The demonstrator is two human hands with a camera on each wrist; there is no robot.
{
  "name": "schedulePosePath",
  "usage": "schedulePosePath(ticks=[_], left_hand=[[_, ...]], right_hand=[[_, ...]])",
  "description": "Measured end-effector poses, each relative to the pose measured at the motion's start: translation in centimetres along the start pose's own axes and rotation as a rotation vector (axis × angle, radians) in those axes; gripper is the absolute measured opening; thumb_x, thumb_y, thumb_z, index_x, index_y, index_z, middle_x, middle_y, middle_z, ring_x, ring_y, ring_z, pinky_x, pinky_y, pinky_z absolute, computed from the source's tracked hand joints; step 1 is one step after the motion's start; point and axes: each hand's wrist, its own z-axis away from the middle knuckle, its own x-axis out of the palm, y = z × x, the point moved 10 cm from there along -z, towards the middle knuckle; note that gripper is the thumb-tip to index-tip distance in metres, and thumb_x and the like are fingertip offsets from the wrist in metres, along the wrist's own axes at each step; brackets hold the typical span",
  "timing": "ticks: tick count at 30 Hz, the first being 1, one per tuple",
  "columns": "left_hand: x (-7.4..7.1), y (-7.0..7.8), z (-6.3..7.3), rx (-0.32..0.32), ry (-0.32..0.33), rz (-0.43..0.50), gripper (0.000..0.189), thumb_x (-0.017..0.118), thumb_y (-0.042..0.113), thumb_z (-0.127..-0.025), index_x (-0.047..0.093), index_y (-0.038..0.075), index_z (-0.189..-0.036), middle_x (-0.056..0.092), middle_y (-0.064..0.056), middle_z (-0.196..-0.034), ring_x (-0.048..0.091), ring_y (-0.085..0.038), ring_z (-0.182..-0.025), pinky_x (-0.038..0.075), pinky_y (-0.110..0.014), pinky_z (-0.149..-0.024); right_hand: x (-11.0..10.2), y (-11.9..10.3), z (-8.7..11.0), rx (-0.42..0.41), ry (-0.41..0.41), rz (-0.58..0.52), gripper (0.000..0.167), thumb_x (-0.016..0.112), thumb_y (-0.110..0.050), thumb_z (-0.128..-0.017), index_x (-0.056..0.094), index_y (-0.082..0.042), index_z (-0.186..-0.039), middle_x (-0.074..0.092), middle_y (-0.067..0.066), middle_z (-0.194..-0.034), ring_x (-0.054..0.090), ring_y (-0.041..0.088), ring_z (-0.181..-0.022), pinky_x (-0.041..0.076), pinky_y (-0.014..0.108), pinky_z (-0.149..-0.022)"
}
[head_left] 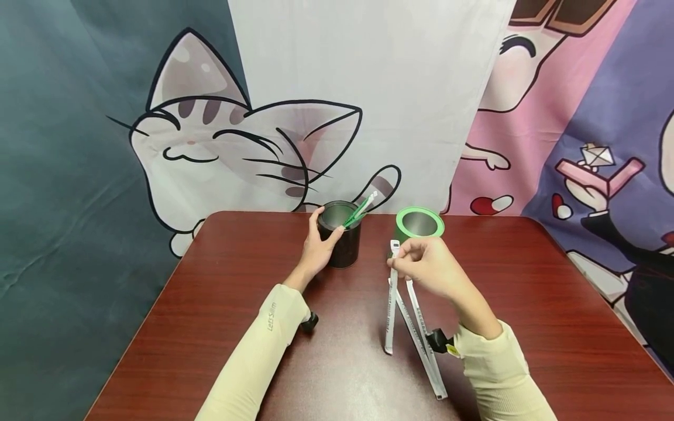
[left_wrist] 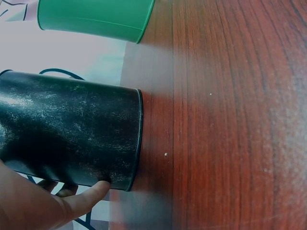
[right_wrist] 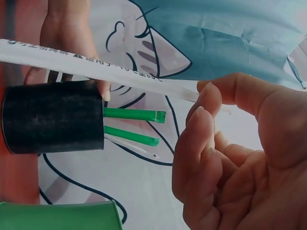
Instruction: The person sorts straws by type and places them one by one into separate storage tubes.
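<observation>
My left hand (head_left: 317, 245) grips the side of a black cylindrical pot (head_left: 344, 250), thumb and fingers spread round it near the rim. Two green sticks (right_wrist: 129, 114) and a thin white one poke out of that pot's mouth. Between thumb and forefinger, my right hand (head_left: 429, 266) pinches a long slim white packet (head_left: 391, 316) with printed lettering by its upper end. In the head view this packet hangs down steeply, right of the black pot. Behind the right hand stands a green pot (head_left: 401, 227), its lower part hidden by the hand.
Two more slim white packets (head_left: 427, 362) lie side by side on the reddish-brown wooden table (head_left: 237, 257), below the right wrist. A cloth backdrop (head_left: 421, 88) with cartoon figures hangs right behind the table's far edge. Both forearms carry small black wrist cameras (head_left: 437, 341).
</observation>
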Motion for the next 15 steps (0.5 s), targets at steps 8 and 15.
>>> schedulePosePath(ticks=[8, 15], left_hand=[[0.0, 0.2, 0.1, 0.012, 0.001, 0.004, 0.071, 0.064, 0.049, -0.094, 0.024, 0.04, -0.152, 0.037, -0.005, -0.154, 0.04, -0.029, -0.135, 0.028, -0.056, -0.108], [0.0, 0.2, 0.0, 0.014, 0.007, -0.005, 0.07, 0.064, 0.049, -0.093, 0.024, 0.041, -0.151, 0.036, -0.004, -0.155, 0.039, -0.029, -0.136, 0.027, -0.055, -0.109]], right_hand=[[-1.4, -0.2, 0.1, 0.003, 0.103, -0.043, 0.016, 0.076, -0.003, -0.084, 0.062, 0.002, -0.077, 0.065, 0.005, -0.059, 0.058, 0.008, -0.055, 0.044, 0.021, -0.051], [-3.0, -0.3, 0.3, -0.007, 0.239, -0.061, 0.019, 0.077, -0.007, -0.084, 0.061, 0.001, -0.076, 0.07, 0.014, -0.066, 0.062, 0.011, -0.054, 0.031, 0.021, -0.043]])
